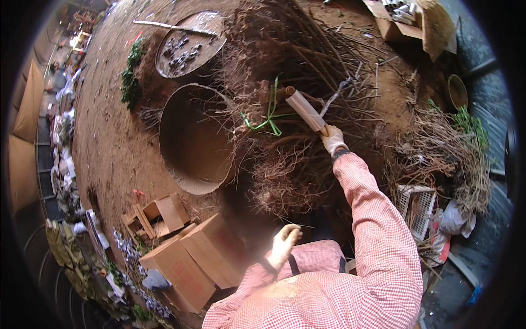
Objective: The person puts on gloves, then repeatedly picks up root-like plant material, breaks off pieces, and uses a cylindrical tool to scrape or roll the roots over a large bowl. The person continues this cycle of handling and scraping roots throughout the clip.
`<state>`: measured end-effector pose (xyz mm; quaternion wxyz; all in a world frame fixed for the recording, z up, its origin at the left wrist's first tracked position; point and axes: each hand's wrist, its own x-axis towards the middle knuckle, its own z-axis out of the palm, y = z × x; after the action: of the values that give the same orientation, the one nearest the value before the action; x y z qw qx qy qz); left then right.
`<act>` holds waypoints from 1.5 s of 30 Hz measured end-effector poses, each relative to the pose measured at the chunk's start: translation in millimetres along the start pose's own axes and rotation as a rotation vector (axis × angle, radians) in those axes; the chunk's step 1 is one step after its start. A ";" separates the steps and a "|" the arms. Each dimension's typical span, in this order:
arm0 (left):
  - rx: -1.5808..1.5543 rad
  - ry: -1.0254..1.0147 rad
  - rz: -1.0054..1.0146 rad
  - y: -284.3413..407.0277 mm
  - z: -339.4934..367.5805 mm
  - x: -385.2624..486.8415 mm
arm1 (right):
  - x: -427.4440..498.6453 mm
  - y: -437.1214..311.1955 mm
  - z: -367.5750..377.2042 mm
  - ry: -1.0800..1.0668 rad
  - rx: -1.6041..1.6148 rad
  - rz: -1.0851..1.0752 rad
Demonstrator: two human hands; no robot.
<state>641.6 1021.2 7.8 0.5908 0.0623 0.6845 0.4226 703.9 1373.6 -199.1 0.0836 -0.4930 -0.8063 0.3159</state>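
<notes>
My right hand [333, 139], in a pale glove, grips the handle end of a roll of clear plastic film [306, 110]. The roll reaches up and left over a large heap of bare-root woody plants [283, 53]. Green twine [269, 119] lies on the roots just left of the roll. My left hand [286, 242], gloved too, is raised near my lap, below a tangle of fine roots [283, 181]; its fingers are curled, and whether it holds the thin twig beside it I cannot tell.
Left of the heap stands a deep round tub [197, 140]; beyond it, a round vessel [191, 45] holds muddy matter, a stick across its rim. Cardboard boxes [193, 263] stand lower left. Cut stems [435, 152] and a white plastic crate [416, 209] are at right, a box of rolls [390, 24] upper right.
</notes>
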 end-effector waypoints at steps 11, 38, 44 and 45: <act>-0.763 -0.087 -0.090 35.0 62.0 126.6 | -153.6 -90.0 -115.6 -0.177 0.364 0.296; -0.897 0.067 0.103 10.5 86.4 150.1 | 9.7 -184.6 -48.6 -0.724 1.350 0.388; -0.918 0.237 -0.034 -14.0 79.1 154.9 | -24.7 -233.7 -169.1 -0.656 1.671 0.149; -0.935 0.228 -0.036 -21.0 76.7 159.1 | -25.4 -230.3 -197.0 -0.579 1.675 0.058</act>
<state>669.6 1139.6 -121.9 0.4839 -0.2685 0.4825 0.6789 633.7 1363.8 96.6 0.2016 -0.1910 -0.2869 0.9168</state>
